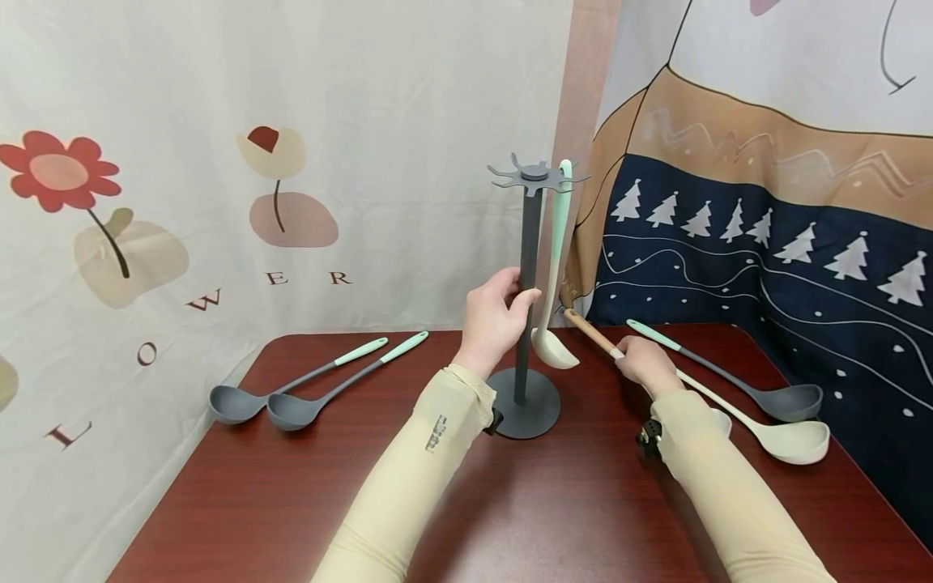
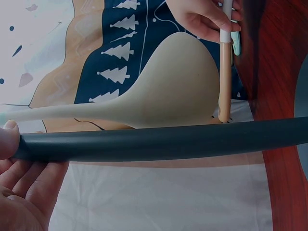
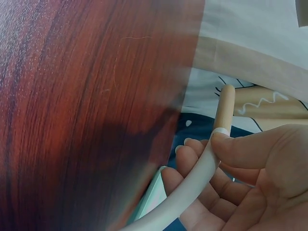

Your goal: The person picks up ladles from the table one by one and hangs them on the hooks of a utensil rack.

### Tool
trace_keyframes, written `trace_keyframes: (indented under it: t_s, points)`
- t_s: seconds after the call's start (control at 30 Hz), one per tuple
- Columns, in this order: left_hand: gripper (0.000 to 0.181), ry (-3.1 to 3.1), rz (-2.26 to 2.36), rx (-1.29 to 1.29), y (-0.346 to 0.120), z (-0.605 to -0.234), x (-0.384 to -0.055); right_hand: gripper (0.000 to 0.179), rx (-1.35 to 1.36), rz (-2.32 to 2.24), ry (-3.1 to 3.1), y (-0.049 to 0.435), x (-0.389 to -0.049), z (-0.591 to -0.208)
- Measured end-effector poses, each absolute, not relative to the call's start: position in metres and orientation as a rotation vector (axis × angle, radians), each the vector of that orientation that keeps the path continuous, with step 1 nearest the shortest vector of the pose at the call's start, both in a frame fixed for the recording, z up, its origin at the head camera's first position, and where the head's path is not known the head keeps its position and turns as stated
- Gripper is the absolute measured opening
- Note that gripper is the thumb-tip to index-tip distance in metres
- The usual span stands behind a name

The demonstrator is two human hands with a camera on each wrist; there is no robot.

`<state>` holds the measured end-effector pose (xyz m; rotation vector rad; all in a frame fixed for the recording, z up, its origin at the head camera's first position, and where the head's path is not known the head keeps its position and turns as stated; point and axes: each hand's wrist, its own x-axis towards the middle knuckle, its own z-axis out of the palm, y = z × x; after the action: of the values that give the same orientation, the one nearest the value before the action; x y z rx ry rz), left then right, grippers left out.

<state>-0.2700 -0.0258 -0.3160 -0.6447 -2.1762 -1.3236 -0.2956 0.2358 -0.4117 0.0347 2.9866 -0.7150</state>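
Note:
My left hand (image 1: 499, 320) grips the dark grey post (image 1: 530, 267) of a rack with a round base (image 1: 538, 417) and a ring of hooks (image 1: 534, 172) on top. From one hook hangs a cream ladle (image 1: 555, 350) with a mint handle, bowl down beside the post. To the right, my right hand (image 1: 647, 364) pinches the pale stem of a ladle just below its wooden handle (image 1: 592, 330). In the right wrist view, thumb and fingers close round that pale stem (image 3: 192, 185). Which bowl belongs to it I cannot tell, as hand and sleeve cover part.
A cream ladle bowl (image 1: 796, 443) and a grey ladle (image 1: 789, 402) with a mint handle lie at the table's right. Part of another pale bowl (image 1: 722, 421) shows behind the right sleeve. Two grey ladles (image 1: 236, 403) with mint handles lie at left on the brown table (image 1: 583, 518).

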Motion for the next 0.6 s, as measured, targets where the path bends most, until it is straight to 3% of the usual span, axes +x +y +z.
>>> trace_keyframes:
  t_s: [0.6]
  points:
    - [0.012, -2.178, -1.325, -0.633, -0.025, -0.315, -0.269, 0.027, 0.027, -0.876, 2.981, 0.235, -0.286, -0.393]
